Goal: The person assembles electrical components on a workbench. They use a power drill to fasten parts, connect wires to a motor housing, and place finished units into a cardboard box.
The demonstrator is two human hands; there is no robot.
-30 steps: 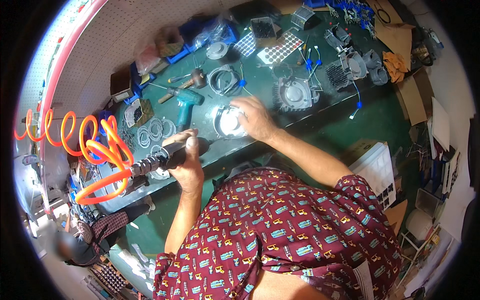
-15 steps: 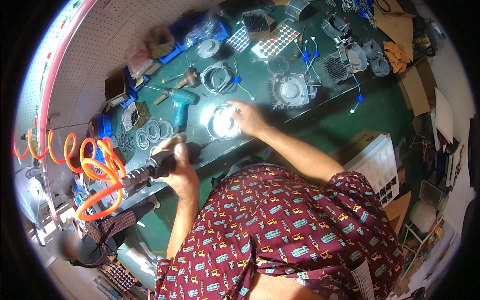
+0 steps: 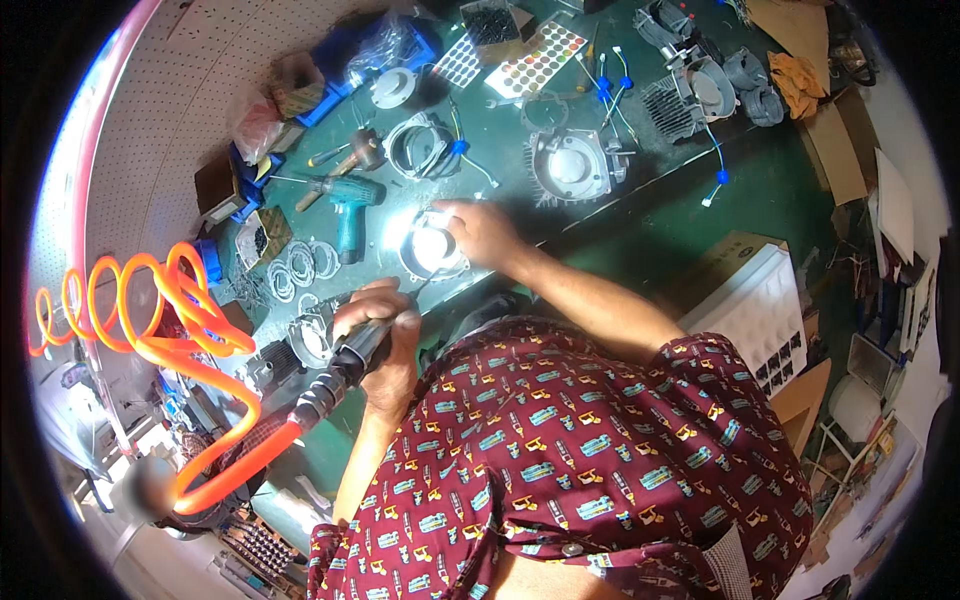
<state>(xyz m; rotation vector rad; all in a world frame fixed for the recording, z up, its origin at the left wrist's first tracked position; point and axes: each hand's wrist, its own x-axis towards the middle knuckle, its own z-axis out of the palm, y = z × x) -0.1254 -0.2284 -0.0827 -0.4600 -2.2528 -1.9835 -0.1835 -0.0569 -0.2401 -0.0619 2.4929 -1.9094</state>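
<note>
By the left grip [image 3: 385, 352], just left of the middle of the frame, a powered driver [image 3: 352, 358] is grasped, with fingers and thumb wrapped around its body; an orange hose [image 3: 240, 466] is joined to its rear end and is looped toward the left side of the frame, so the weight of both is probably borne by this grip. The thin front end of the driver is pointed toward the upper right and is seen near the lower edge of a round metal housing [image 3: 431, 246]; whether they are touching cannot be told. The housing is laid on the green worktop [image 3: 500, 145], a little above and left of the frame's middle, and it is so brightly lit that its details are washed out. The right grip [image 3: 487, 236] is laid on the upper right edge of this housing, seemingly in order that it is steadied there; whether the rim is pinched or only pressed cannot be told, because the fingers are partly hidden. At the upper left, a teal drill [image 3: 348, 192] and a mallet [image 3: 367, 149] are placed near each other, perhaps for easy reach. A metal ring [image 3: 396, 152] is placed above the housing, and a finned casing [image 3: 570, 165] is set to its upper right, both apart from it, presumably so that the parts are not mixed.
</note>
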